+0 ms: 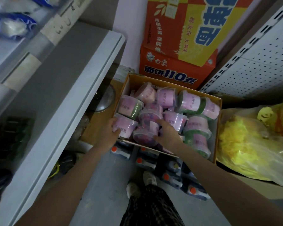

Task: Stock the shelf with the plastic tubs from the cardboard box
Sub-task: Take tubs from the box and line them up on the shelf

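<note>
Below, seen from the wearer's head, an open cardboard box [218,128] sat on the floor in a narrow aisle, crowded with plastic tubs [167,97] lying at all angles. Most carried pale pink labels; some showed green contents, others purple.

The left hand [112,130] was wrapped around a pink-labelled tub [127,127] at the box's near left corner, fingers curled on its side. The right hand [166,132] lay spread over a purple-filled tub [146,132] just beside it, thumb and fingers closing on it, though whether the grasp was firm cannot be told.

To the left ran a pale grey shelf [82,101], its visible stretch bare of tubs. Blurred blue and white packets [11,25] sat on a higher level at far left.

Behind the box stood stacked orange noodle cartons [178,46]. A yellow plastic bag [252,144] lay to the right, and dark jugs with orange caps [175,173] stood on the floor near the person's shoes [140,185].

Judging by the nearly full box and the bare shelf, the stocking appeared to be at an early stage, with almost every tub left to move.
</note>
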`<act>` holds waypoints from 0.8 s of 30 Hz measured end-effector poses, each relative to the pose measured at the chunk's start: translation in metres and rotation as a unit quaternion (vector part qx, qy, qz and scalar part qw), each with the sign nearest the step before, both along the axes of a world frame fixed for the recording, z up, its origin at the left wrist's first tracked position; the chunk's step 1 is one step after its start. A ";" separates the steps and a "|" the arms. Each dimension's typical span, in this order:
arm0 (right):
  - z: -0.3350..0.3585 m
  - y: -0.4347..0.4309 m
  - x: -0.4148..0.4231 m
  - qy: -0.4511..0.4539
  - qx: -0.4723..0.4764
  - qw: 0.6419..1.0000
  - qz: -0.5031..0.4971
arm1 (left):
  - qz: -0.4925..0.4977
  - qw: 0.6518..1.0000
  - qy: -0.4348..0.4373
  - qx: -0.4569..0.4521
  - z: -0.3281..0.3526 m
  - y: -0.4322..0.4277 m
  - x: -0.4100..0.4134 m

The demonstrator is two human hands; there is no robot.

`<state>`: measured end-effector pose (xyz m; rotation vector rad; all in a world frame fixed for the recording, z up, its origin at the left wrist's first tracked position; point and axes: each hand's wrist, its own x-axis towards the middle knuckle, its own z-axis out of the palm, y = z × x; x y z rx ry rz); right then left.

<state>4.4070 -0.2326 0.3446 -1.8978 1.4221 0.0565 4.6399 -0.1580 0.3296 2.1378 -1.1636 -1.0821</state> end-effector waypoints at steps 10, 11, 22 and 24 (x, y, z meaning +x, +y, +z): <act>-0.027 -0.017 0.013 0.091 -0.021 0.981 0.169 | -0.054 0.986 -0.156 -0.012 -0.027 -0.016 0.003; -0.029 -0.020 0.013 0.095 -0.017 0.979 0.180 | -0.059 0.982 -0.177 -0.011 -0.030 -0.017 0.002; -0.031 -0.041 0.010 0.181 -0.035 0.918 0.351 | -0.045 0.956 -0.286 0.046 -0.040 -0.030 -0.021; -0.027 -0.047 0.010 0.190 -0.028 0.907 0.375 | -0.040 0.954 -0.294 0.047 -0.041 -0.033 -0.024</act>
